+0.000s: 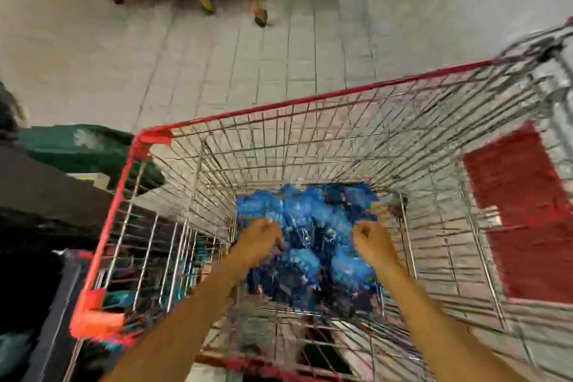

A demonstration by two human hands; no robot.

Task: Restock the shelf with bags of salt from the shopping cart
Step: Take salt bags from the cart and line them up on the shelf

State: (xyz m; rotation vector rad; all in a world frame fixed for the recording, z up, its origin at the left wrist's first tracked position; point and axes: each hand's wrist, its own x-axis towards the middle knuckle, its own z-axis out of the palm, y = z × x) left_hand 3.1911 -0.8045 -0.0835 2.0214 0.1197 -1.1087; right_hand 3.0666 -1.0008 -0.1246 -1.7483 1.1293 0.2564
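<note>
Pale floor tiles are stretching behind the red-rimmed wire shopping cart (310, 99), where blurred, crumpled blue plastic salt bags (310, 245) are lying heaped at the bottom. The left hand (259, 239) and right hand (370, 240) are curling onto the heap; actual grasp unclear. Gripping one bag firmly should prevent slipping.

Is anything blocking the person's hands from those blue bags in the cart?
Nothing visible does. The left hand and right hand are already down inside the shopping cart, right at the pile of blue salt bags.
</note>
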